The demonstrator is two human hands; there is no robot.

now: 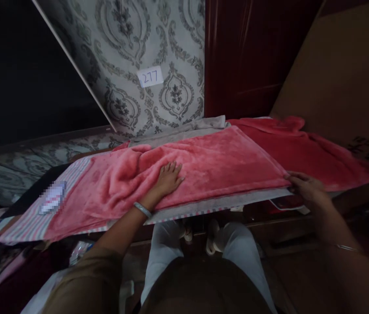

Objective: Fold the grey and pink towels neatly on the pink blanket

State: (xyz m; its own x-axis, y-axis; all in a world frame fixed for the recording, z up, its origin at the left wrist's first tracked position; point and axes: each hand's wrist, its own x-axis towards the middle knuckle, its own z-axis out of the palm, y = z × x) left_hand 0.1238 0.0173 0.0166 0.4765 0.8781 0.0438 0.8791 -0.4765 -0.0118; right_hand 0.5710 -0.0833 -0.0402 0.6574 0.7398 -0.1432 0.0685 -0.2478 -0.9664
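Note:
A pink plush blanket [210, 161] lies spread over a long surface in front of me, its left half bunched in soft folds. My left hand [167, 179] rests flat on it with the fingers spread. At the blanket's near right corner, my right hand [305, 185] pinches the edge between thumb and fingers. Under the pink layer a grey cloth [223, 201] shows along the near side. A darker red plush piece [279, 152] spreads out to the right, and a striped cloth [34, 222] shows at the left end.
Patterned wallpaper [174, 56] with a card marked 277 [150, 76] stands behind. A dark screen-like panel [34, 74] is at the left, a dark red panel [252, 52] at the back, and a brown board [344, 74] at the right. Clothes [14, 279] are heaped at lower left.

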